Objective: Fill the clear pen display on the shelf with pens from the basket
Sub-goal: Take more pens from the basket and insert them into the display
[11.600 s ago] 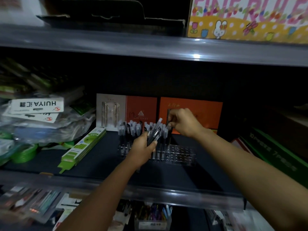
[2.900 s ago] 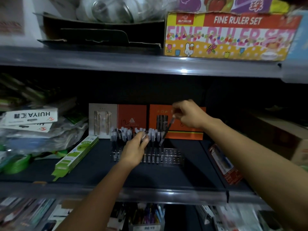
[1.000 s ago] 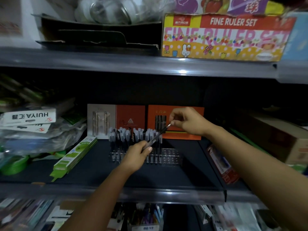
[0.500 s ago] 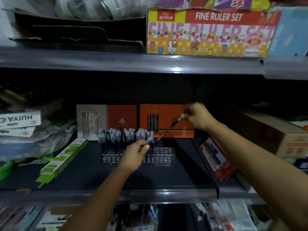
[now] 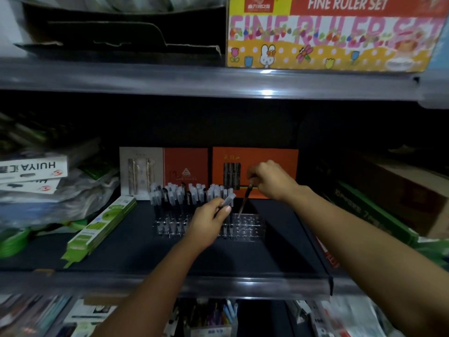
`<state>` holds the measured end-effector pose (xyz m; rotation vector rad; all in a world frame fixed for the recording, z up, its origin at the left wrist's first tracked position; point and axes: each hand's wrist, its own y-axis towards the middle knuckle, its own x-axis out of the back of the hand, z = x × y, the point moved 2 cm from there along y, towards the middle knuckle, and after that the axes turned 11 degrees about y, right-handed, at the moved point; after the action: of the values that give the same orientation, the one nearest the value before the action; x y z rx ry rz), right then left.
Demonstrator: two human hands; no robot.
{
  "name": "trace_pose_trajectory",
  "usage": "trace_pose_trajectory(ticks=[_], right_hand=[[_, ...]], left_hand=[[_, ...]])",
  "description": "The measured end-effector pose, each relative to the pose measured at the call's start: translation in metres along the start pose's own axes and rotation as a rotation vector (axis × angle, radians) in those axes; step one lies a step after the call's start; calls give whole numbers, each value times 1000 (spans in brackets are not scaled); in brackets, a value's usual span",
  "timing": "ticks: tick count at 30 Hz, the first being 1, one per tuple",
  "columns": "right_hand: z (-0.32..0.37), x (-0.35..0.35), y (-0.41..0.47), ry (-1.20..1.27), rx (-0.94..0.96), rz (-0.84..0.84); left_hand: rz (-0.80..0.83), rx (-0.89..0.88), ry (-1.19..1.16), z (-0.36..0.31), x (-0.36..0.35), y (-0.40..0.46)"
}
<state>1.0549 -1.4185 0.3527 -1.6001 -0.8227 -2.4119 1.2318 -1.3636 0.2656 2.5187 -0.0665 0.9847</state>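
Pinching pen [image 5: 243, 203] in my right hand [image 5: 269, 181], tip over clear display [image 5: 245, 227]; left hand [image 5: 209, 220], at 9 o'clock, clamped on spare pens [image 5: 228, 200].

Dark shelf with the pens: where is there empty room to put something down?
Bare dark shelf lies in front of the clear plastic pen display, towards the shelf's front lip, and right of it. Another bare strip lies between the display and the flat green packet. The far left is crowded with plastic-wrapped packs.

Both hands [image 5: 210, 218] [image 5: 271, 180] reach forward, fingers curled.
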Motion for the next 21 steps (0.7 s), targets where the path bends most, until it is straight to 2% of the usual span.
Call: trace_pose_trajectory(ticks=[14,18,21], right_hand=[[12,-31,17,71,14,158],[15,-29,18,75,36,151],[15,-22,15,110,66,78]], left_hand=[[-19,17,-7,8,1,1],[-7,21,-17,10,4,0],[-11,25,-11,10,5,0]])
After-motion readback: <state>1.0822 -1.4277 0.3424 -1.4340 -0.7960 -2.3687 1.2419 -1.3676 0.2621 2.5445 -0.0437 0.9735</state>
